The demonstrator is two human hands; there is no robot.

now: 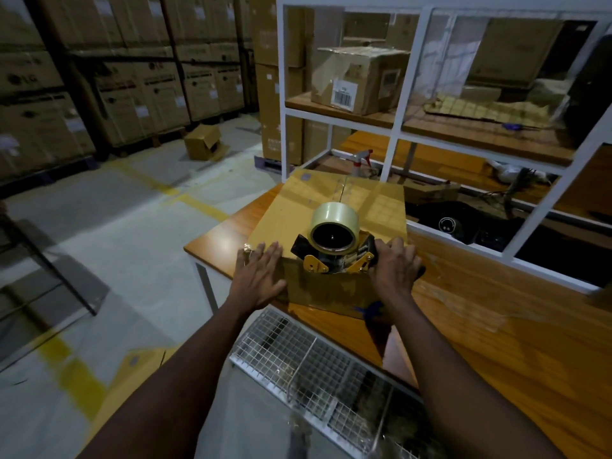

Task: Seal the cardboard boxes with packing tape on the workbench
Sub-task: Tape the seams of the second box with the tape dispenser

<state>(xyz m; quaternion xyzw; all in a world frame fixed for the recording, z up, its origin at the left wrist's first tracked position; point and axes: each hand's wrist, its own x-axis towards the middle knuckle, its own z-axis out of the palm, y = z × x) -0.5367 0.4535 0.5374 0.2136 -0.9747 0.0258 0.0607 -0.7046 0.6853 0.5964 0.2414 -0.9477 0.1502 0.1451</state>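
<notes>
A closed cardboard box sits at the left end of the wooden workbench. A tape dispenser with a roll of clear packing tape stands at the box's near top edge, over the centre seam. My right hand grips the dispenser's handle from the right. My left hand lies flat with straight fingers on the box's near left corner, pressing the flap down. Tape shows along the near side of the box.
A white metal shelf frame rises behind the box, holding another taped box, a spray bottle and clutter. A wire mesh tray hangs at the bench's near edge. Stacked cartons line the warehouse floor at left.
</notes>
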